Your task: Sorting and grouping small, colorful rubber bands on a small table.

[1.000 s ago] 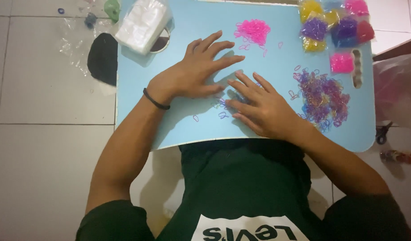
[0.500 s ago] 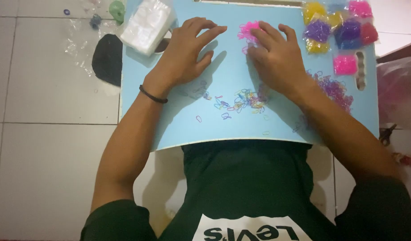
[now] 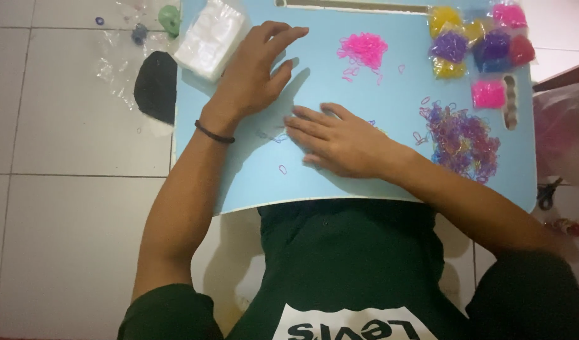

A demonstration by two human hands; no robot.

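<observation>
My right hand point(image 3: 343, 141) lying flat, fingers spread, on the blue tabletop point(image 3: 252, 182), left of the purple band pile point(image 3: 462, 138), my left hand point(image 3: 258, 69) resting spread, pinching nothing, left of the pink pile point(image 3: 364, 48)

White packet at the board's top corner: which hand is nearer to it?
Left. The left hand lies right beside the white packet; the right hand rests flat further down the board, clearly apart.
</observation>
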